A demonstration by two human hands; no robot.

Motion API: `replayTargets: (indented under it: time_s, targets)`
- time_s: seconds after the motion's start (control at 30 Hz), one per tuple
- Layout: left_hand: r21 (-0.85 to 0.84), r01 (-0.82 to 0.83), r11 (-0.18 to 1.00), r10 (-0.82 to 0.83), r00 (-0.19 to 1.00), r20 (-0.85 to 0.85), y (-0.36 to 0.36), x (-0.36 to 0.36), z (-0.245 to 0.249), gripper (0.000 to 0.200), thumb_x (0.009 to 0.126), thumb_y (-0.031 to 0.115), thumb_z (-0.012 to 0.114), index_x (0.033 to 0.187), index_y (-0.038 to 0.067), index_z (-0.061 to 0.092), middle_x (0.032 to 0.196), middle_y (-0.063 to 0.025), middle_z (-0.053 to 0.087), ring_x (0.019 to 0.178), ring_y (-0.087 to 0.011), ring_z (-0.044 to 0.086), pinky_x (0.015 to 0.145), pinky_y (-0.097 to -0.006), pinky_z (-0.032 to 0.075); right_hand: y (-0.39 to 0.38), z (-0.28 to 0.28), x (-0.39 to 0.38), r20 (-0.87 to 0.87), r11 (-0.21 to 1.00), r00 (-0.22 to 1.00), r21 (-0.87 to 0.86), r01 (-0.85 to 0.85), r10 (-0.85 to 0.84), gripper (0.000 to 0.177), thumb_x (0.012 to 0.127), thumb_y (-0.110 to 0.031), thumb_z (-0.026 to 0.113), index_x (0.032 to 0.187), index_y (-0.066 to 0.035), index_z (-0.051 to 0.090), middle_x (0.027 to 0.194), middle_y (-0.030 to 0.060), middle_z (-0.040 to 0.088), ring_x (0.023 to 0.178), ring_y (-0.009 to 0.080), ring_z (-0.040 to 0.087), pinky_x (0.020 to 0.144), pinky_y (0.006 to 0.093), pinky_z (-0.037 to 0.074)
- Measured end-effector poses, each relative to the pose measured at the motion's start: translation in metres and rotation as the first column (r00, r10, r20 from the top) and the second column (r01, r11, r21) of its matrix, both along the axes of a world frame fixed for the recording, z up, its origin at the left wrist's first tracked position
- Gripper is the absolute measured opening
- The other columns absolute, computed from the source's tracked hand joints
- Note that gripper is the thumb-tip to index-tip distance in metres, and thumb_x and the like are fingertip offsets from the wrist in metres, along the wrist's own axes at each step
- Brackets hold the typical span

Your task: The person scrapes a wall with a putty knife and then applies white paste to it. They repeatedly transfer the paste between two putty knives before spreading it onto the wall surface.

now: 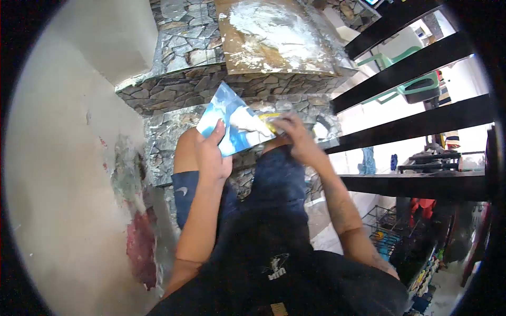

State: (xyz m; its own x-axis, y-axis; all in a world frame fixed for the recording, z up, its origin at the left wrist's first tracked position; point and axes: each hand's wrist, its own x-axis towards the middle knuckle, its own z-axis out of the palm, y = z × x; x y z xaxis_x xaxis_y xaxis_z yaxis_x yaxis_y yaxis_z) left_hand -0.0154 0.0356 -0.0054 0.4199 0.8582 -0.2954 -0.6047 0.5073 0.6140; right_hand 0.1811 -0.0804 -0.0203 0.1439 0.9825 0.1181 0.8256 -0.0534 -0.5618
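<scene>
A blue and white flat piece (224, 113), roughly triangular with a glossy face, is tilted above my knees. My left hand (213, 150) grips its lower left part, thumb on top. White paste lies on its right half. At its right corner my right hand (298, 137), blurred by motion, has its fingers bent around a small yellow tool (270, 117) that touches the paste. Part of the yellow tool is hidden by the fingers.
A brown board (240, 55) spread with white powder or paste lies on the stone-patterned step (184, 45) ahead. Dark railing bars (411, 121) run along the right, with a green chair (390, 60) beyond. A stained wall (68, 158) stands at the left.
</scene>
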Motion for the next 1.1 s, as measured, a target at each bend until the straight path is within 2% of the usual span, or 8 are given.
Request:
replayTargets:
  time_s: [0.13,0.4,0.53,0.6,0.63,0.73,0.87,1.1]
  targets:
    - [0.078,0.028,0.997,0.016,0.863,-0.505,-0.006,-0.003,0.034,0.015,0.088,0.006,0.055,0.101,-0.002,0.055,0.092,-0.0043,0.060,0.080,-0.0116,0.056,0.072,-0.0265,0.046,0.008,0.052,-0.013,-0.128,0.979,0.991,0.203,-0.017,0.044,0.063,0.062,0.012,0.055,0.119,-0.016,0.053,0.120,0.0160,0.045,0.114,0.0354,0.044,0.095,0.0380,0.039]
    - [0.287,0.062,0.956,0.114,0.823,-0.557,0.007,0.008,-0.029,0.027,0.089,0.021,0.057,0.100,-0.003,0.054,0.089,-0.0076,0.059,0.080,-0.0144,0.054,0.074,-0.0312,0.045,0.002,0.043,-0.048,0.241,0.967,0.941,-0.147,-0.207,0.238,0.072,0.058,0.017,0.049,0.120,-0.019,0.054,0.126,0.0162,0.043,0.119,0.0351,0.041,0.101,0.0395,0.033]
    - [0.181,0.002,0.983,0.099,0.834,-0.543,0.028,0.010,-0.068,0.034,0.086,0.027,0.061,0.098,-0.004,0.052,0.087,-0.0117,0.059,0.080,-0.0204,0.055,0.072,-0.0373,0.044,0.007,0.077,-0.022,-0.337,0.856,0.833,-0.126,-0.501,0.438,0.063,0.059,0.008,0.055,0.120,-0.009,0.052,0.123,0.0131,0.051,0.118,0.0318,0.044,0.105,0.0393,0.027]
    - [0.024,0.052,0.998,-0.031,0.835,-0.550,0.026,0.019,-0.092,0.028,0.085,0.021,0.061,0.099,-0.002,0.051,0.087,-0.0092,0.058,0.077,-0.0159,0.055,0.066,-0.0329,0.046,0.016,0.094,-0.032,-0.392,0.975,0.898,-0.013,-0.221,0.199,0.061,0.060,0.006,0.056,0.120,-0.003,0.050,0.125,0.0122,0.051,0.122,0.0282,0.042,0.106,0.0386,0.026]
    - [-0.104,-0.099,0.990,0.086,0.989,-0.117,0.013,0.032,-0.101,0.031,0.084,0.018,0.062,0.106,0.000,0.050,0.092,-0.0090,0.058,0.077,-0.0154,0.055,0.065,-0.0315,0.046,0.034,0.099,-0.058,-0.514,0.999,0.858,0.036,0.038,-0.014,0.060,0.062,0.003,0.056,0.121,-0.003,0.049,0.127,0.0117,0.049,0.122,0.0255,0.042,0.106,0.0383,0.027]
    - [-0.320,0.103,0.942,-0.191,0.948,-0.256,-0.008,0.040,-0.139,0.041,0.083,0.016,0.062,0.119,0.003,0.047,0.101,-0.0129,0.058,0.092,-0.0240,0.056,0.080,-0.0346,0.045,0.149,0.072,-0.139,-0.416,0.857,0.804,0.472,-0.209,0.425,0.068,0.062,0.003,0.051,0.129,-0.003,0.041,0.131,0.0120,0.044,0.126,0.0248,0.037,0.107,0.0345,0.026]
    - [0.551,0.415,0.724,0.219,0.620,-0.754,-0.018,0.074,-0.286,0.047,0.082,0.030,0.062,0.117,0.002,0.051,0.107,-0.0151,0.058,0.099,-0.0276,0.054,0.088,-0.0389,0.039,0.273,-0.015,-0.231,-0.771,0.910,0.512,0.411,-0.056,0.380,0.062,0.070,0.013,0.042,0.129,-0.006,0.041,0.123,0.0104,0.049,0.114,0.0203,0.043,0.099,0.0278,0.029]
    - [0.037,0.238,0.970,-0.202,0.887,-0.414,-0.007,0.042,-0.184,0.040,0.081,0.028,0.064,0.110,0.002,0.056,0.099,-0.0109,0.062,0.089,-0.0237,0.057,0.081,-0.0365,0.043,0.327,0.001,-0.262,-0.733,0.939,0.667,0.307,0.154,0.131,0.062,0.068,0.011,0.037,0.128,-0.006,0.043,0.120,0.0201,0.051,0.114,0.0290,0.046,0.098,0.0298,0.030]
